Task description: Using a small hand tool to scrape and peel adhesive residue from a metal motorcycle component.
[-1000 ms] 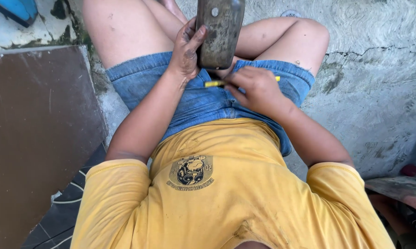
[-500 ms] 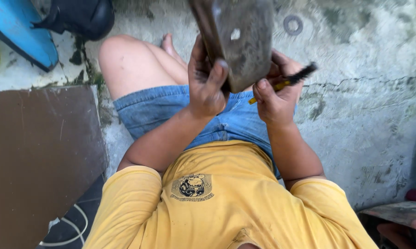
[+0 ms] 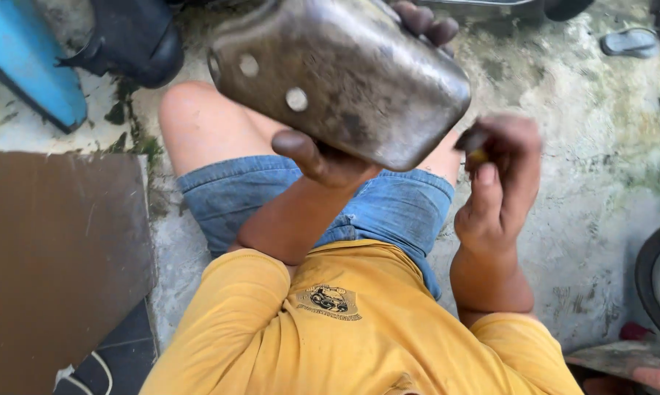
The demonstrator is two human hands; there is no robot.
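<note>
My left hand (image 3: 330,157) grips a worn, dirty metal casing (image 3: 345,80) with two round holes, raised close to the camera above my lap; my fingertips curl over its far edge. Just right of the casing's lower corner, my right hand (image 3: 502,183) is closed around a small tool with a yellow and black handle (image 3: 476,150). The tool is blurred and mostly hidden by my fingers. I sit on the ground in denim shorts (image 3: 388,208) and a yellow shirt (image 3: 359,329).
A brown board (image 3: 52,256) lies at the left on rough concrete (image 3: 593,146). A blue panel (image 3: 23,66) and a black object (image 3: 136,40) sit at the upper left. A tyre (image 3: 659,281) shows at the right edge, a sandal (image 3: 634,40) at the top right.
My left hand has lifted the metal casing nearer the camera and tilted it sideways. My right hand has risen with the tool and sits beside the casing's lower right corner.
</note>
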